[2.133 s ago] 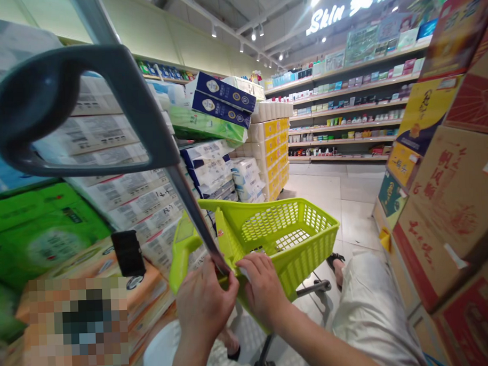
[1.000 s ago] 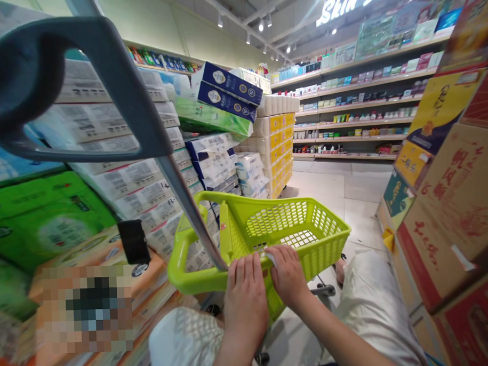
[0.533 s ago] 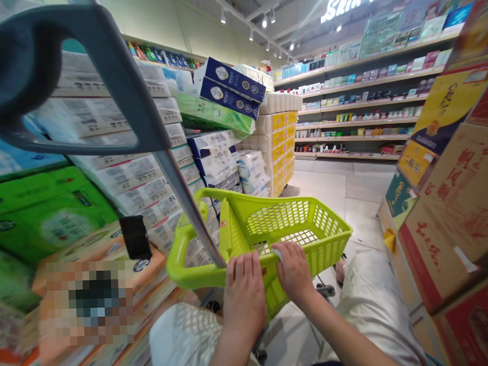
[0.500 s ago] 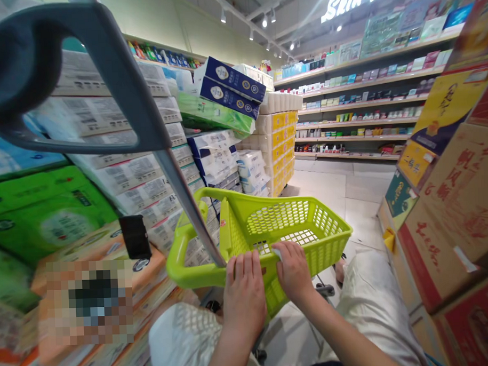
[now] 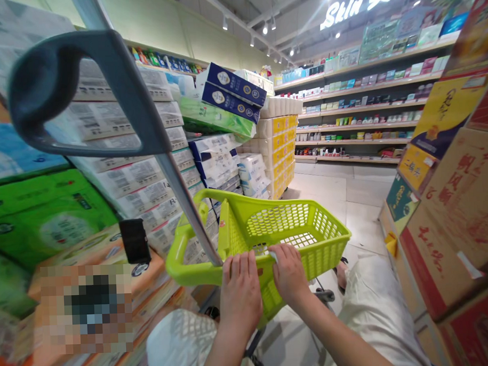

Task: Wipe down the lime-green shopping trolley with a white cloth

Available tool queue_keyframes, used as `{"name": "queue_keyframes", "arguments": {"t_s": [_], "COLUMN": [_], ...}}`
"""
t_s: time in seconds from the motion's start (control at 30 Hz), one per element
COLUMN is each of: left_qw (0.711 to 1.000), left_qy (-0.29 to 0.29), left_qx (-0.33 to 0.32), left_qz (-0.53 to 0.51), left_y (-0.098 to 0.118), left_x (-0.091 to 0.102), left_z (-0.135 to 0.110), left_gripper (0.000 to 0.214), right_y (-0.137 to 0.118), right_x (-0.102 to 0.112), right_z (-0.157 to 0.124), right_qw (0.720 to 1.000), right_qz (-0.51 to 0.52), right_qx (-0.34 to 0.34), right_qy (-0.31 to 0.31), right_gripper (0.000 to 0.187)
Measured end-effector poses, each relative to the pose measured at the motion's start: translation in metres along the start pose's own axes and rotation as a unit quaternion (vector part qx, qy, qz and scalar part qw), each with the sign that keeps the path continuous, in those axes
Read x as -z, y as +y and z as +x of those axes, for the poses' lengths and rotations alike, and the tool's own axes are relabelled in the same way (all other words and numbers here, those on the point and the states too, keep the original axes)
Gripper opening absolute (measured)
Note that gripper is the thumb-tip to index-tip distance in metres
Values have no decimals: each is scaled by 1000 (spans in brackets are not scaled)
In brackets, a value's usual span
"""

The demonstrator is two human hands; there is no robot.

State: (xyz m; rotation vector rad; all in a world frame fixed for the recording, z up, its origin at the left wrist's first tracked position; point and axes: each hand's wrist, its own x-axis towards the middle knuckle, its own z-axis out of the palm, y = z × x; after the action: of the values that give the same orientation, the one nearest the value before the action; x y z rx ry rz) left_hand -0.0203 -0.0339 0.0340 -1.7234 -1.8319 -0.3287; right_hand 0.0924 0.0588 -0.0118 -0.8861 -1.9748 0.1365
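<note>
A lime-green wheeled shopping basket (image 5: pixel 305 223) stands in front of me, and nothing shows inside it. Its grey pull handle (image 5: pixel 176 185) rises up and to the left, ending in a loop grip (image 5: pixel 116 86). My left hand (image 5: pixel 240 295) lies flat on the basket's near rim, just right of the handle's foot, fingers stretched out together. My right hand (image 5: pixel 289 275) is beside it, fingers curled over the same rim. A small white bit (image 5: pixel 272 253) shows at its fingertips; I cannot make out what it is.
Stacked packs of tissue and paper goods (image 5: pixel 139 176) fill the left. Cardboard cartons (image 5: pixel 452 197) are piled on the right. A tiled aisle (image 5: pixel 348 190) runs ahead to shelves of bottles (image 5: pixel 353 115). My knees in light trousers (image 5: pixel 372 301) flank the basket.
Two seconds ago my left hand was closed at the handle's foot; it now lies flat on the rim. The basket has levelled out. In the last half second only the view shifted slightly.
</note>
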Motion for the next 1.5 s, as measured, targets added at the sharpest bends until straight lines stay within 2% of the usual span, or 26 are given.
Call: {"name": "queue_keyframes", "arguments": {"t_s": [0.13, 0.23, 0.37, 0.47, 0.6, 0.7, 0.83, 0.9, 1.07, 1.13, 1.2, 1.33, 1.5], "left_qw": [1000, 1000, 1000, 1000, 1000, 1000, 1000, 1000, 1000, 1000, 1000, 1000, 1000], "left_qy": [8, 6, 0, 3, 11, 8, -6, -5, 12, 14, 11, 15, 22], "left_qx": [1, 0, 1, 1, -2, -5, 4, 7, -1, -2, -1, 2, 9], "left_qz": [11, 6, -3, -1, 7, 5, -1, 1, 12, 10, 4, 3, 3], "left_y": [-3, -6, -7, -6, -8, -10, -9, -9, -11, -12, -13, -11, -10], "left_x": [-3, -2, -3, -5, -7, -6, -3, -4, -8, -9, -9, -11, -13], "left_z": [3, 3, 3, 3, 3, 3, 4, 4, 4, 4, 3, 4, 5], "left_gripper": [51, 51, 56, 55, 50, 53, 58, 57, 50, 49, 51, 56, 54], "right_y": [-19, -8, 10, -3, -25, -12, 14, 9, -27, -26, -13, 8, -16], "right_x": [-8, -6, -2, -5, -10, -5, 2, -1, -15, -14, -10, -3, -15], "right_z": [4, 2, 0, 4, 11, 10, 6, 6, 11, 11, 8, 4, 7], "right_qw": [999, 999, 1000, 1000, 998, 998, 999, 999, 999, 999, 999, 999, 999], "right_qz": [28, 18, -14, -1, 33, 13, -39, -34, 21, 19, 2, -36, 0], "right_qx": [28, 39, 12, -6, 22, 36, 5, -5, 24, 37, 40, 11, 31], "right_qy": [-19, -18, 4, -9, -39, -42, -8, -9, -21, -22, -18, 6, -10], "right_gripper": [44, 46, 44, 44, 44, 44, 42, 43, 44, 45, 46, 45, 48]}}
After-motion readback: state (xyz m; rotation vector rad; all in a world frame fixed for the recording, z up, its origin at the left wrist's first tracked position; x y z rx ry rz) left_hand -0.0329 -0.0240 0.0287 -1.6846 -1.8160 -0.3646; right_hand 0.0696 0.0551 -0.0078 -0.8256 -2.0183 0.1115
